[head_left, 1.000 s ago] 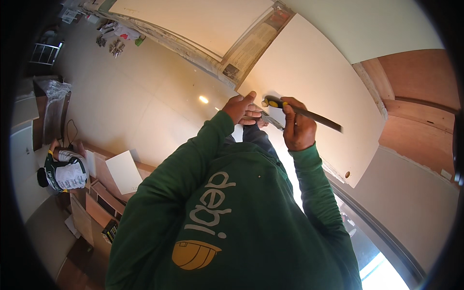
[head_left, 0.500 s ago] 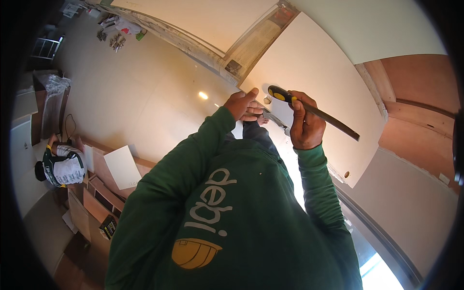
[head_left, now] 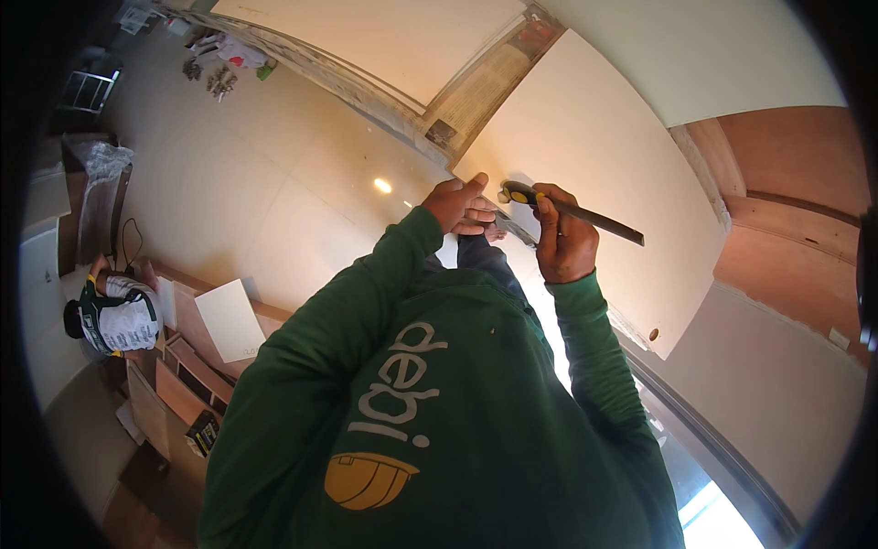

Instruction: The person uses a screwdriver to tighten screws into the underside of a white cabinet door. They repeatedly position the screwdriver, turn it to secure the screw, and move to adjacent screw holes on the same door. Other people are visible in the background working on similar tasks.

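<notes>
In my right hand (head_left: 569, 245) is a file-like tool (head_left: 599, 220) with a black-and-yellow handle and a long, dark, blunt-ended blade. My fingers close round it near where blade and handle meet. The handle's butt points left, at a small round fitting (head_left: 502, 196) close to the edge of a white panel (head_left: 604, 137). Beside that edge is my left hand (head_left: 459, 205), its thumb raised apart and its fingers stretched toward the panel edge. A narrow grey metal piece (head_left: 517, 229) lies just beyond its fingertips; whether they touch it is unclear.
A round hole (head_left: 654, 335) marks the panel's near right corner. Newspaper (head_left: 485, 87) lies beyond it, under another white board (head_left: 366, 37). Reddish-brown wooden cabinetry (head_left: 796, 165) stands at right. At far left a person (head_left: 119, 316) is among wooden parts and a leaning white board (head_left: 229, 320).
My right hand has moved the tool left and slightly nearer to me, bringing the handle's butt to the round fitting. My left hand stays almost where it was.
</notes>
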